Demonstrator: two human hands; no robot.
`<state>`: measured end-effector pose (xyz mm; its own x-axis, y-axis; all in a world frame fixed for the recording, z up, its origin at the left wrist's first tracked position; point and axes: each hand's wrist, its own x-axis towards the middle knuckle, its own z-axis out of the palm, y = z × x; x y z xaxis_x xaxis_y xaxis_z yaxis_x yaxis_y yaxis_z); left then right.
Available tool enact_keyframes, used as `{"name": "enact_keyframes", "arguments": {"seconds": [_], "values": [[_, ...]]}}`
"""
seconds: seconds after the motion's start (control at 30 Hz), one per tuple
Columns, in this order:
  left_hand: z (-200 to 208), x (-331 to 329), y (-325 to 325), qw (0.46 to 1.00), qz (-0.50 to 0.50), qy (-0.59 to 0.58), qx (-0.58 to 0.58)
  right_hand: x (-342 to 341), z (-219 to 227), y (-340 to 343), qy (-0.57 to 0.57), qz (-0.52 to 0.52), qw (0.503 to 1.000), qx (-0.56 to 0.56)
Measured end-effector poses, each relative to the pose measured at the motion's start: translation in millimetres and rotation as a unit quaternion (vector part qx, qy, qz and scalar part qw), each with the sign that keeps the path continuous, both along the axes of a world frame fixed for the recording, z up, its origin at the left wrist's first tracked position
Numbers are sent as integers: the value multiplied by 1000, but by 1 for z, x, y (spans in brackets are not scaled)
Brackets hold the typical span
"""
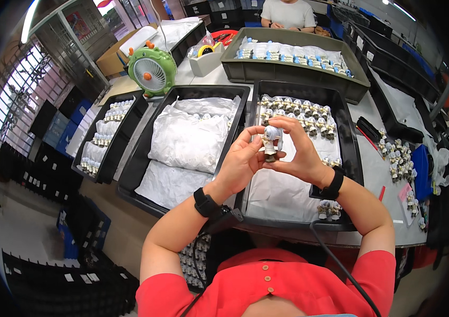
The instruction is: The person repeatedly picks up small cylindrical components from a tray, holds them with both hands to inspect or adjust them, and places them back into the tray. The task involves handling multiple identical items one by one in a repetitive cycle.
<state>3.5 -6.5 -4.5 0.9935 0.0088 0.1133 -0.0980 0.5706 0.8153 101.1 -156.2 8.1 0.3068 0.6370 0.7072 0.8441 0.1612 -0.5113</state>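
Between my two hands, a small figurine (271,143) with pale hair, a white outfit and dark feet is held upright. My left hand (244,154) pinches it from its left side, fingers and thumb closed on it. Curved around the other side, my right hand (301,150) has its fingertips at the figurine's head and its thumb near the feet. Below them lies a black tray (355,174) lined with white sheet, holding rows of similar figurines (298,108). A few more figurines (329,210) stand in its near right corner.
Left of it is another black tray (129,182) with white wrapping (187,140), then a narrower tray (139,105). A green fan (153,68), a tape dispenser (206,61) and a large olive bin (293,79) stand behind. Loose figurines (399,161) lie at right. Across sits another person (287,15).
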Motion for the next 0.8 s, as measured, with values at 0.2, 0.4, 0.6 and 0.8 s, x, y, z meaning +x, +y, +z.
{"name": "enact_keyframes", "arguments": {"seconds": [0.2, 0.4, 0.6, 0.8], "values": [[6, -4, -9, 988, 69, -29, 136, -4, -2, 2, -98, -23, 995, 7], [7, -6, -5, 992, 36, -32, 120, -5, -2, 1, -98, -19, 995, -5], [13, -5, -2, 999, -28, -27, 28, -4, -4, 2, -28, -11, 1000, 2], [6, -1, 3, 998, -56, -17, 2, 1, -4, -1, -12, 1, 999, -32]]}}
